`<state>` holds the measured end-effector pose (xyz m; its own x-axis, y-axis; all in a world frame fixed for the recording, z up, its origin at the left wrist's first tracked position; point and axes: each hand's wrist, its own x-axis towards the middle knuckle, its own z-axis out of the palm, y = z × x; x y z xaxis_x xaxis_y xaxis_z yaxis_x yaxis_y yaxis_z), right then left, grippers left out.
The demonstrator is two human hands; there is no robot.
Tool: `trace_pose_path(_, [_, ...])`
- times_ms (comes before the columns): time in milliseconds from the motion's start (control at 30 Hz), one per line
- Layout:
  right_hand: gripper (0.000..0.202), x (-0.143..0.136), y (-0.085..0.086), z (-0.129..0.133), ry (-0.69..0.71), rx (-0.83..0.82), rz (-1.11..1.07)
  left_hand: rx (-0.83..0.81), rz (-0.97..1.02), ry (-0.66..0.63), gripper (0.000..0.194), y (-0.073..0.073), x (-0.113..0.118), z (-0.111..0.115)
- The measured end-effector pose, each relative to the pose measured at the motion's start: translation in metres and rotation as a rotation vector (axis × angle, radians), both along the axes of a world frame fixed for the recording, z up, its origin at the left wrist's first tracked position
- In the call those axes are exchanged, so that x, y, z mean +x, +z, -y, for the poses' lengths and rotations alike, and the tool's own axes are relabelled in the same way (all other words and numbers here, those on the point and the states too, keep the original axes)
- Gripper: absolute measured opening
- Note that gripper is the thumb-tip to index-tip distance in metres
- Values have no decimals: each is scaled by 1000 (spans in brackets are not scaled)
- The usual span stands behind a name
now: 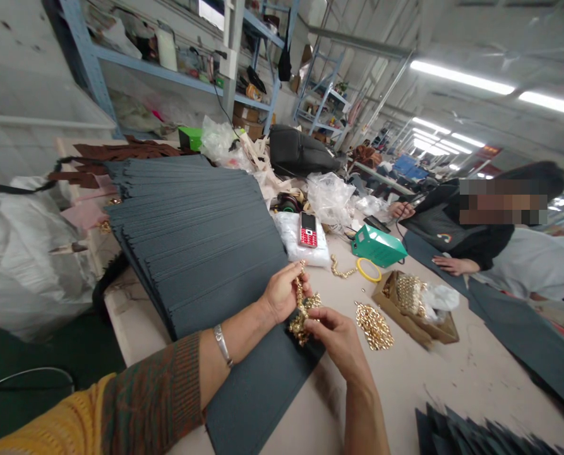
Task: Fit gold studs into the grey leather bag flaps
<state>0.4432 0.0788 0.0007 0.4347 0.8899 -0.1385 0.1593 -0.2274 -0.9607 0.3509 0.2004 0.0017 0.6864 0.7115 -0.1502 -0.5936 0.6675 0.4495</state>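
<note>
A gold-coloured metal chain (300, 314) hangs bunched between my two hands, above the lowest of the dark fabric panels (258, 392). My left hand (282, 294) pinches its upper end between thumb and fingers. Lower down, my right hand (333, 332) grips the bunch with thumb and index finger. To the right on the table lies a pile of gold chain (374, 326), and a short piece of chain (342, 268) rests behind it. Overlapping panels (201, 227) fan out beyond my left arm.
A cardboard box (417, 309) holds more chain and a plastic bag. Near it are a yellow ring (369, 270) and a green box (379, 245). A red phone (308, 229) lies on a white packet. Opposite, a co-worker's hand (455, 264) rests on dark fabric.
</note>
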Motion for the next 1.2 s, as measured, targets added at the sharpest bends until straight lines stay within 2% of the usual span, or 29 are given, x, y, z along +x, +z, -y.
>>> trace_pose_path(167, [35,8,-3,7,30,20,-141,-29,-18,28,14,-1,0,-2])
trace_pose_path(300, [41,6,2,8,41,-29,-188,-51,-31,41,12,2,0,-2])
trace_pose_path(400, [39,-1,7,3,67,-54,-71,-61,-32,36,13,4,0,-2])
trace_pose_path(533, [20,-6,6,-2,82,-90,190,-76,-31,35,15,6,-1,-3])
trace_pose_path(733, [15,-2,3,-1,94,-55,209,-93,-40,64,16,9,-2,-1])
trace_pose_path(867, [17,1,7,2,24,1,103,-95,-47,78,18,9,-1,-1])
trace_pose_path(1000, [32,8,5,5,-65,50,-69,-91,-74,56,24,9,-1,-1])
trace_pose_path(1200, [47,28,0,7,-259,180,-250,-118,-144,-24,47,8,0,0])
